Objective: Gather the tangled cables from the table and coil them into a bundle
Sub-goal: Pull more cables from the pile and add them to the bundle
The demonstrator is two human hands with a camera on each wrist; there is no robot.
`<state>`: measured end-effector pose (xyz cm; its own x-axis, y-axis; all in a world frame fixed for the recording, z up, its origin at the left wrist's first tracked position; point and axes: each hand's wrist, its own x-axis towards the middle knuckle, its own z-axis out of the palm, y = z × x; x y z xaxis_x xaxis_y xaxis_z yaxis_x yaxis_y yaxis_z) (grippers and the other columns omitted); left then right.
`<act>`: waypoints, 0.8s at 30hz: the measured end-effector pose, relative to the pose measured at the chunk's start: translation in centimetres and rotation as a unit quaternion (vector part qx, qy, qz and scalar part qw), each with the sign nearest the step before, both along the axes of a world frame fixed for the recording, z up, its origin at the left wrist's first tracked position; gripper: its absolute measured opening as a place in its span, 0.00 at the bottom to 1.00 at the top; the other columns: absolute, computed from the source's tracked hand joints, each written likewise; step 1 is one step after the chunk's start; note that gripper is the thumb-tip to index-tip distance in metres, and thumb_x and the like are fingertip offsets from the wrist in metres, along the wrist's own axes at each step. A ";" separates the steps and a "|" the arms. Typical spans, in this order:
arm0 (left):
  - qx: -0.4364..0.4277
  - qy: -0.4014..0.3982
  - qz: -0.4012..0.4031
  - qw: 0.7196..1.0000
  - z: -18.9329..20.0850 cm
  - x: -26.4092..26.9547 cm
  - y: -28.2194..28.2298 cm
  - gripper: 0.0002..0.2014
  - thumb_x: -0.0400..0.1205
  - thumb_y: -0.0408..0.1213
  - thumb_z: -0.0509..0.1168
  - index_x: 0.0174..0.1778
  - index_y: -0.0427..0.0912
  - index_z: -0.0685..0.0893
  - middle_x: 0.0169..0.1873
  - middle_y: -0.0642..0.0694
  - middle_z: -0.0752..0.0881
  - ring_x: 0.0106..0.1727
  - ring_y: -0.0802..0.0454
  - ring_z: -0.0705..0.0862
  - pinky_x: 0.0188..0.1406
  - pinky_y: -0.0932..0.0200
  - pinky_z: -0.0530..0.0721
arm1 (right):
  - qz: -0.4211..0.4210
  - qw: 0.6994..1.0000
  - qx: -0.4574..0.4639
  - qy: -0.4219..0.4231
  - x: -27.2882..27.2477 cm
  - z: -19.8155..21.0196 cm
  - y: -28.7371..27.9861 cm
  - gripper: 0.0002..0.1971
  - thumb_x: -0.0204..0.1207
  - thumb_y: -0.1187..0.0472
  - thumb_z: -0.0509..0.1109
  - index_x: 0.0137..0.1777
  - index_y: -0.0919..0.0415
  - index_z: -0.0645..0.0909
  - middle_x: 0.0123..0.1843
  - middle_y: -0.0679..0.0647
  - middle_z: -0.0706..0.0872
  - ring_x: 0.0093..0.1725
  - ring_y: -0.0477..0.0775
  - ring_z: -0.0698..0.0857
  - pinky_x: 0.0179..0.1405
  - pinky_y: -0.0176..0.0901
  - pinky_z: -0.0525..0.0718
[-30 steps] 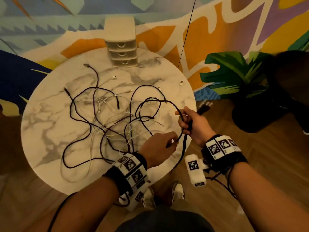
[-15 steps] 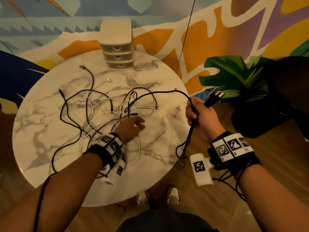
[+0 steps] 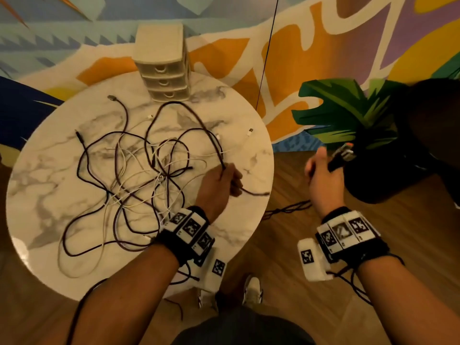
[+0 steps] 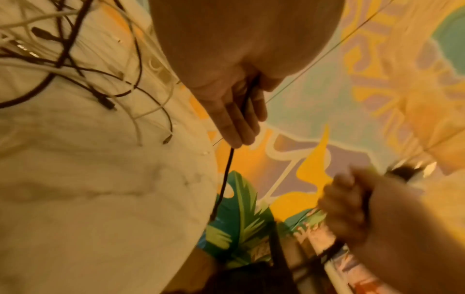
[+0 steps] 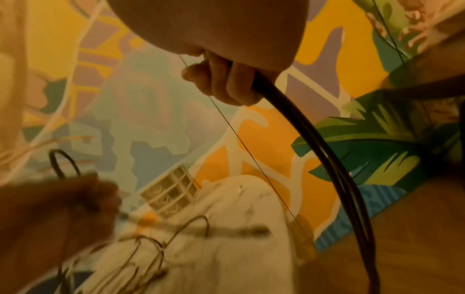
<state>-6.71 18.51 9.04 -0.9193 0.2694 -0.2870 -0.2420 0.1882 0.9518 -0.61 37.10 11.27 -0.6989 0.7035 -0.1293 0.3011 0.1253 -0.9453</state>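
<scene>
A tangle of black and white cables (image 3: 139, 175) lies spread over the round marble table (image 3: 49, 195). My left hand (image 3: 221, 180) is over the table's right side and pinches a black cable (image 4: 227, 165) that runs back into the tangle and off the table edge. My right hand (image 3: 323, 175) is off the table to the right, above the floor. It grips the plug end (image 3: 341, 156) of a thick black cable (image 5: 327, 143), which loops down from the fist toward the floor.
A small beige drawer unit (image 3: 163, 63) stands at the table's far edge. A dark pot with a green leafy plant (image 3: 353, 115) sits on the wooden floor right of the table. A thin black wire (image 3: 266, 51) hangs along the painted wall.
My left hand moved right from the middle of the tangle and took hold of a black cable. My right hand swung further right, away from the table, with the plug end.
</scene>
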 end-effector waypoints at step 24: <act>-0.189 0.181 -0.166 0.951 6.6 0.1 6.0 0.08 0.83 0.44 0.62 0.53 0.45 0.81 0.41 0.52 0.82 0.34 0.62 0.79 0.30 0.70 0.74 | 0.226 0.969 -0.085 0.050 1.1 -4.4 -3.1 0.18 0.87 0.62 0.53 0.36 0.55 0.77 0.23 0.47 0.76 0.25 0.47 0.72 0.31 0.38 0.70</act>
<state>-6.65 24.54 15.69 -0.8582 0.5029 -0.1029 0.2208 0.5427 0.8104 0.51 33.96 6.92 -0.9457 0.2972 -0.1316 0.1570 0.0631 -0.9856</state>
